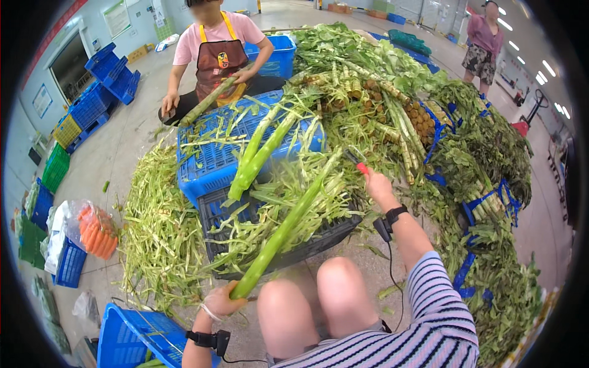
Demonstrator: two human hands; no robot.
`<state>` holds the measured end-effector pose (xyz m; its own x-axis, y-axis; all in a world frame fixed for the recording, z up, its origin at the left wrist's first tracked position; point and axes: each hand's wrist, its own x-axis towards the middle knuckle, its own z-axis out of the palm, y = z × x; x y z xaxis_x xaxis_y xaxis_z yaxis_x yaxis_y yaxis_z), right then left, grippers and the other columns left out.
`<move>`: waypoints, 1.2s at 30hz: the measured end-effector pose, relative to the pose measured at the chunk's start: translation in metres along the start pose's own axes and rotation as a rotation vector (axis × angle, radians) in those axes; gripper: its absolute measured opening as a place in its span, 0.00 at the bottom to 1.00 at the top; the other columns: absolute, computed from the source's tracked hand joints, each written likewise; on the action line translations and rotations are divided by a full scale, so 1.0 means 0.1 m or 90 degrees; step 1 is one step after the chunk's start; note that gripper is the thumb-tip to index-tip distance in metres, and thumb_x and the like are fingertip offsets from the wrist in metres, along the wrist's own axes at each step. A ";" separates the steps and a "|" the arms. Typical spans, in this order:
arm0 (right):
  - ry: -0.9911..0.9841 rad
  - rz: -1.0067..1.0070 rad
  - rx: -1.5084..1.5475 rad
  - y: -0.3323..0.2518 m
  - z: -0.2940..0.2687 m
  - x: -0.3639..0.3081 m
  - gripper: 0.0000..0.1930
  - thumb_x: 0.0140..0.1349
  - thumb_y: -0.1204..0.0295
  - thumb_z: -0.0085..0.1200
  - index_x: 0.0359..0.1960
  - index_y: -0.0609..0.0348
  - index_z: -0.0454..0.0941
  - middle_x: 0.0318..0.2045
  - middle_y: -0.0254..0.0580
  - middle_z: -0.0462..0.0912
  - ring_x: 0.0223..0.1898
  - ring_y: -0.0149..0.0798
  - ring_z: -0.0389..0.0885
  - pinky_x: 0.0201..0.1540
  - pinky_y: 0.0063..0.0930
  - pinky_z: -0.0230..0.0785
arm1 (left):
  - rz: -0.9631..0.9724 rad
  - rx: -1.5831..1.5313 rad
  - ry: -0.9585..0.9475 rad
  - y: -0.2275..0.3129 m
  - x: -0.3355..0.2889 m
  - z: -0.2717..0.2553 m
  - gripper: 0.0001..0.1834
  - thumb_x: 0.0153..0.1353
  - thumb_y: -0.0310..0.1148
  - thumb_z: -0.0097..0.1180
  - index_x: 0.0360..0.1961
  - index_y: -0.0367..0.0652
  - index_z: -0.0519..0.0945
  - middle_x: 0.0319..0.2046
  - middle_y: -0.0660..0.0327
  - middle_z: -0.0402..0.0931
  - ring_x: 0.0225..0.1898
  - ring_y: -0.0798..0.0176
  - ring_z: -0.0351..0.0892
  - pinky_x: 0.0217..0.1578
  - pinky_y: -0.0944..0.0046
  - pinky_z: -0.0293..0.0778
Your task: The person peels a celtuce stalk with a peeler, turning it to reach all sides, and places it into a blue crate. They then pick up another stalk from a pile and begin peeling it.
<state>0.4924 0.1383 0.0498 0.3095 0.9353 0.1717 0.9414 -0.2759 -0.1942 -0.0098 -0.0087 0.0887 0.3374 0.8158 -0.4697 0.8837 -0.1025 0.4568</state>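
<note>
My left hand (222, 300) is closed around the lower end of a long, bright green celtuce stem (279, 239). The stem slants up and away to the right over a dark crate (288, 260) heaped with peelings. My right hand (379, 187) grips a peeler (361, 167) with a red handle, close to the stem's far end. Two peeled celtuce stems (261, 153) lie across an upturned blue crate (211, 175) just beyond, among loose strips of peel.
A co-worker (211, 43) sits opposite with an unpeeled stem. Leafy celtuce (380, 80) is piled at far right, and peelings (159, 227) heap at left. A blue basket (138, 334) stands by my left arm; bagged carrots (97, 233) are beyond. Another person (483, 46) stands at far right.
</note>
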 end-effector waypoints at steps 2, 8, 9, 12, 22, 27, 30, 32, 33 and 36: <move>0.018 -0.112 0.090 -0.18 0.05 -0.09 0.14 0.63 0.60 0.39 0.39 0.56 0.71 0.24 0.52 0.79 0.27 0.55 0.78 0.28 0.47 0.70 | -0.003 0.002 0.008 -0.08 0.04 0.09 0.32 0.44 0.52 0.56 0.50 0.49 0.71 0.32 0.46 0.78 0.36 0.42 0.77 0.37 0.51 0.73; -0.140 -0.349 0.101 -0.73 0.14 -0.67 0.12 0.62 0.63 0.41 0.40 0.56 0.71 0.26 0.52 0.79 0.28 0.52 0.79 0.29 0.46 0.71 | -0.075 -0.012 0.057 0.10 0.04 0.11 0.30 0.42 0.53 0.58 0.44 0.45 0.72 0.31 0.44 0.77 0.36 0.42 0.77 0.38 0.50 0.72; -0.139 -0.351 0.103 -0.73 0.13 -0.63 0.12 0.62 0.63 0.41 0.40 0.56 0.71 0.26 0.52 0.79 0.28 0.52 0.79 0.29 0.46 0.71 | -0.074 0.008 0.082 0.04 -0.01 0.14 0.31 0.43 0.54 0.58 0.43 0.45 0.72 0.30 0.44 0.77 0.36 0.42 0.77 0.37 0.50 0.72; -0.059 -0.224 0.017 -0.37 0.04 -0.23 0.11 0.61 0.65 0.41 0.37 0.58 0.71 0.24 0.49 0.79 0.24 0.48 0.80 0.25 0.43 0.71 | -0.070 0.028 0.091 -0.07 -0.10 0.16 0.32 0.43 0.55 0.59 0.44 0.45 0.71 0.30 0.45 0.78 0.35 0.43 0.78 0.35 0.51 0.73; -0.042 -0.121 0.010 -0.24 0.17 0.03 0.09 0.57 0.68 0.43 0.36 0.55 0.74 0.25 0.48 0.80 0.28 0.48 0.80 0.28 0.41 0.72 | -0.038 0.188 0.276 -0.13 -0.13 0.34 0.25 0.41 0.46 0.63 0.39 0.48 0.73 0.28 0.54 0.75 0.28 0.50 0.78 0.29 0.53 0.73; -0.052 -0.303 0.003 -0.51 0.29 -0.22 0.09 0.57 0.68 0.44 0.33 0.58 0.74 0.20 0.49 0.79 0.24 0.48 0.80 0.25 0.42 0.72 | -0.065 0.267 0.291 -0.12 -0.13 0.43 0.23 0.40 0.42 0.64 0.36 0.45 0.72 0.28 0.55 0.74 0.26 0.52 0.77 0.27 0.55 0.72; -0.053 -0.171 0.008 -0.45 0.17 -0.18 0.11 0.58 0.64 0.45 0.31 0.58 0.75 0.21 0.50 0.80 0.24 0.48 0.80 0.23 0.41 0.71 | -0.056 0.293 0.294 -0.14 -0.12 0.46 0.22 0.40 0.41 0.64 0.35 0.44 0.71 0.28 0.55 0.74 0.26 0.53 0.76 0.26 0.56 0.72; -0.052 -0.084 0.007 -0.37 -0.05 0.01 0.09 0.58 0.69 0.43 0.32 0.57 0.75 0.22 0.49 0.79 0.24 0.46 0.80 0.23 0.40 0.72 | -0.031 0.296 0.309 -0.14 -0.14 0.46 0.22 0.39 0.40 0.64 0.35 0.44 0.71 0.28 0.55 0.73 0.26 0.53 0.76 0.26 0.56 0.72; -0.077 -0.167 -0.038 -0.44 -0.03 -0.05 0.09 0.58 0.69 0.42 0.32 0.57 0.75 0.22 0.49 0.79 0.24 0.46 0.80 0.24 0.40 0.72 | -0.021 0.308 0.321 -0.12 -0.13 0.46 0.22 0.39 0.39 0.65 0.35 0.44 0.71 0.28 0.55 0.73 0.26 0.53 0.76 0.26 0.56 0.72; -0.149 -0.364 0.015 -0.79 0.00 -0.49 0.09 0.53 0.70 0.46 0.32 0.57 0.76 0.23 0.48 0.80 0.26 0.46 0.81 0.29 0.39 0.73 | -0.024 0.322 0.347 -0.11 -0.16 0.44 0.22 0.38 0.39 0.65 0.34 0.44 0.71 0.28 0.55 0.73 0.27 0.53 0.76 0.27 0.56 0.72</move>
<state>0.4026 0.1145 0.0572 -0.2834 0.9583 0.0382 0.9456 0.2858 -0.1555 -0.0104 -0.0458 0.0580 0.2111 0.9772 0.0233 0.9774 -0.2108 -0.0174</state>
